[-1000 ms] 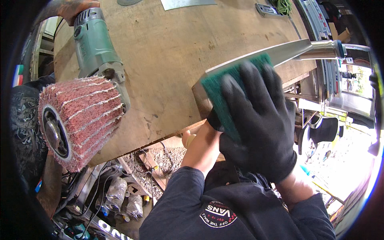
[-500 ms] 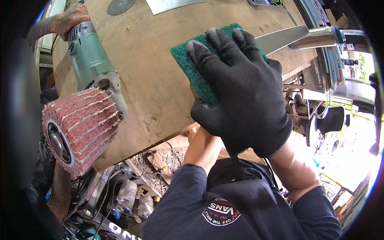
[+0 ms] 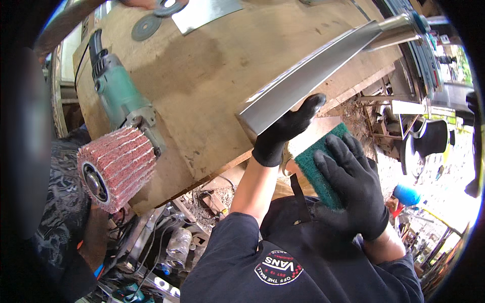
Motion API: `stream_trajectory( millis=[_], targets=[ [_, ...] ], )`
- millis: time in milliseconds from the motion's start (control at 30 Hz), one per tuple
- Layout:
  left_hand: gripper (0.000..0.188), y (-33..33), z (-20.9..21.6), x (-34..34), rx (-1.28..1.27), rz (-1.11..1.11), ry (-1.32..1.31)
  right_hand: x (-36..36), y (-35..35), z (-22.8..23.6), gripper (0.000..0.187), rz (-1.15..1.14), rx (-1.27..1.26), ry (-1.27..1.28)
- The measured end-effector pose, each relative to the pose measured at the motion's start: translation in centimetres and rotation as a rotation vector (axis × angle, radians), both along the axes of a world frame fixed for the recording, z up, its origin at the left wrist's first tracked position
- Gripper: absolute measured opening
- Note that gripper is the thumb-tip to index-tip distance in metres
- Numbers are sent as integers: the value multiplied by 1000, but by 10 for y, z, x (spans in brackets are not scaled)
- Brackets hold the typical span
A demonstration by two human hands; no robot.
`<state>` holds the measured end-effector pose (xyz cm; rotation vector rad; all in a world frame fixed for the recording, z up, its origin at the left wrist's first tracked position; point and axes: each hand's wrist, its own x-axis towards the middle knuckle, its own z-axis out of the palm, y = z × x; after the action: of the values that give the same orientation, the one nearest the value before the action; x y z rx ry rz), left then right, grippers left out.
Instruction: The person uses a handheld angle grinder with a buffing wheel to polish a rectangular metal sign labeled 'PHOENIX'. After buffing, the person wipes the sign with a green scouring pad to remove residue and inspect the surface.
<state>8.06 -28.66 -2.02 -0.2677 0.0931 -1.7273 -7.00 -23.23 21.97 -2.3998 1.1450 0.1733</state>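
In my right hand (image 3: 356, 189), gloved in black, is a green scouring pad (image 3: 319, 174), held in front of my chest, off the table and apart from the metal. My left hand (image 3: 285, 131), in a matching glove, is at the near end of a long flat-sided metal bar (image 3: 308, 76). Its thumb sticks out past the bar's edge; the other fingers are hidden behind the metal. The bar slants up to the far right, where a shiny round metal tube (image 3: 396, 33) meets or overlaps it.
A green power tool (image 3: 118, 91) with a pink abrasive flap wheel (image 3: 121, 169) lies at the table's left. Beyond are a grey disc (image 3: 146, 27), a metal sheet (image 3: 204, 12) and another person's hand (image 3: 139, 3) by a second disc (image 3: 169, 6). The wooden table (image 3: 202, 101) ends before me.
My right hand has lifted the pad off the metal bar and drawn it toward me. The bar's long face and my left hand now show. The other person's hand has left the power tool.
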Motion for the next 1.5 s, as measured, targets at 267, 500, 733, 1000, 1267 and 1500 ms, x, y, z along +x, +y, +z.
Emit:
stream_trajectory(
  millis=[267, 500, 733, 1000, 1267, 1500],
  targets=[
    [63, 38, 8, -8, 257, 107, -435, -95, 1, -11, 84, -143, -49, -37],
    [65, 39, 33, -6, 329, 289, -569, -162, -15, -30, 83, -228, 45, -172],
    [68, 41, 70, -4, 65, 420, -534, -198, -80, -56, 81, -79, 81, -268],
    [57, 29, 73, -39, 816, 1011, -1215, -242, -140, -78, 82, 12, 57, -269],
    [69, 11, 130, -80, 624, 1058, -573, -252, -182, -117, 79, 433, -96, -320],
    [84, 49, 137, -78, 573, 1278, -528, -246, -218, -132, 78, 326, -53, -315]
  ],
)
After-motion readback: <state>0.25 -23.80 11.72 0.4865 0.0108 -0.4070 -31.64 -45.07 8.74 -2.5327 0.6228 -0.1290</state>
